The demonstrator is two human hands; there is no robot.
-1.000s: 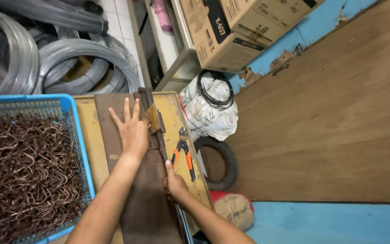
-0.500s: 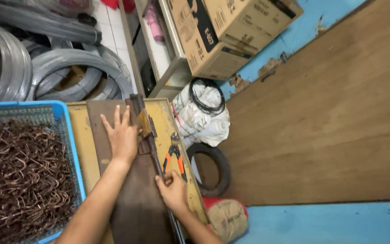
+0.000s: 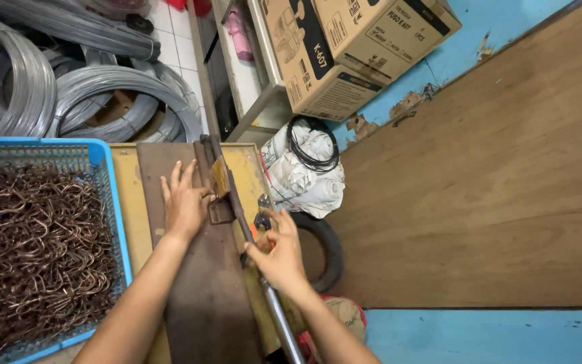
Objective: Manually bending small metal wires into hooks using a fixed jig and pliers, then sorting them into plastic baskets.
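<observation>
Steel-grey lever handle (image 3: 279, 317) of a bench-mounted bending tool runs up the long brown metal plate (image 3: 203, 296), with the right hand (image 3: 279, 255) closed around it, just beside orange-handled pliers (image 3: 262, 219). Left hand (image 3: 184, 202) lies open, palm flat on the plate beside the tool's rusty pivot block (image 3: 219, 192). Blue plastic crate (image 3: 117, 222) of bent copper-coloured wire hooks (image 3: 31, 249) sits left; grey wire coils (image 3: 95, 101) and cardboard boxes (image 3: 351, 54) lie beyond.

Two brown cardboard boxes (image 3: 345, 47) with black printing lie stacked at the upper centre of the frame, against the blue wall (image 3: 466, 54).
</observation>
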